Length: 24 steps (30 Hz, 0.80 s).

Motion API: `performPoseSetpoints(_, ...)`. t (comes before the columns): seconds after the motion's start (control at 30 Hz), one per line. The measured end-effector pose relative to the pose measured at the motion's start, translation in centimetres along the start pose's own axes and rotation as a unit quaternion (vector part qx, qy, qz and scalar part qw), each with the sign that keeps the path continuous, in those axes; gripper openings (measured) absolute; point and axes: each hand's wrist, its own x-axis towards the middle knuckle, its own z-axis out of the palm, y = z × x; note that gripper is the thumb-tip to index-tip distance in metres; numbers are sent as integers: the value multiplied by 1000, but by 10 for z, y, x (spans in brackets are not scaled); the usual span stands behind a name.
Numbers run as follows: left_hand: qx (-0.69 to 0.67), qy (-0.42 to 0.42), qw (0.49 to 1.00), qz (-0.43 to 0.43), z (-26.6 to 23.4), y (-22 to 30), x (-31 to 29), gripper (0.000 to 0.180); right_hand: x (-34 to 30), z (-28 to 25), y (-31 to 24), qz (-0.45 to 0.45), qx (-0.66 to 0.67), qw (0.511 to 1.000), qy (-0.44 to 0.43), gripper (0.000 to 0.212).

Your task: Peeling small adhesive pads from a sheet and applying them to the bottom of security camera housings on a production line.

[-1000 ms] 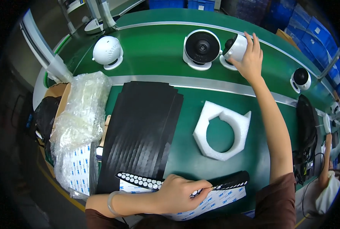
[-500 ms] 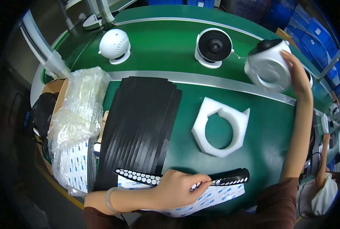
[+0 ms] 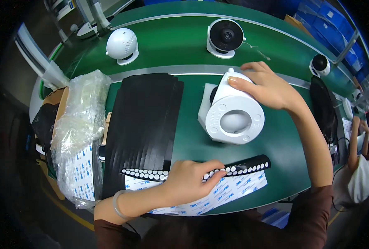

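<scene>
My left hand pinches a curled black strip lined with white round pads. Beneath it, a white backing sheet with blue print lies along the table's near edge. My right hand grips a white desk fan, thumb on its near side, the other fingers mostly behind it. The fan is tipped over, its round base facing me, and its dark front is nearly hidden. It sits over the white foam block, covering most of it; whether it rests fully inside cannot be seen.
Overlapping black sheets lie left of centre, beside a clear plastic-wrapped bundle and a cardboard box. Other fans, one white from behind and one black-fronted, stand on the green belt. Another person sits at the right.
My right hand has brought the fan left and nearer, from the belt onto the foam block, turning its base toward me. The left hand still pinches the strip.
</scene>
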Motion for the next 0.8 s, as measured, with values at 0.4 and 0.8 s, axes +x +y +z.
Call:
performPoseSetpoints(0.4, -91, -7, 994, -55, -8, -1, -1, 9, -101, -19, -36, -179, 196, 947, 179, 10)
performPoseSetpoints(0.8, 45, 43, 995, 78, -14, 6, 1, 8, -115, 34, -44, -11, 290, 954, -75, 13)
